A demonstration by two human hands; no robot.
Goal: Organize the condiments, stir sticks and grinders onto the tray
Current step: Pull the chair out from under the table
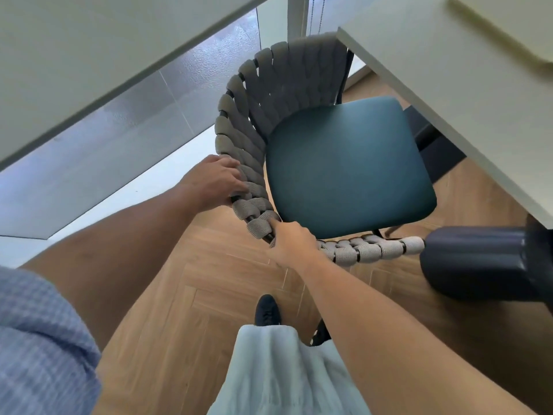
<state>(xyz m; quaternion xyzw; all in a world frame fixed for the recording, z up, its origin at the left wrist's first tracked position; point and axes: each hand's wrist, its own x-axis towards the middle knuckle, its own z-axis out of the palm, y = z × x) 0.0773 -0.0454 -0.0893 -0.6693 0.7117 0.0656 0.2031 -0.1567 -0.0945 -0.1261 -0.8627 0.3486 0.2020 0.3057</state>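
We see none of the task's own items in this view: condiments, stir sticks, grinders and tray all lie outside the picture. Our left hand (pixel 214 182) rests on the woven grey backrest (pixel 239 136) of a chair, fingers (pixel 236 181) curled together over the rope-wrapped top rail. Our right hand (pixel 291 241) grips the same rail lower down, where backrest meets armrest (pixel 371 250), fingers closed around it; the fingertips themselves are hidden behind the rail. The two hands sit near each other, apart, on the curved frame. The chair carries a dark teal seat cushion (pixel 350 169), partly tucked beneath the white bench (pixel 449 94) at upper right. A pale blurred object (pixel 502 37) lies on the bench top; we cannot tell what it is. A dark padded cylinder (pixel 475 262) stands just beside the armrest end, on the right. Below the hands we see wood-pattern flooring (pixel 191 319), one dark shoe (pixel 267 310) and light trousers (pixel 278 375). A blue checked sleeve (pixel 39 339) covers the upper left arm. At upper left a white panel (pixel 89 55) runs diagonally above a grey tiled strip (pixel 119 136)
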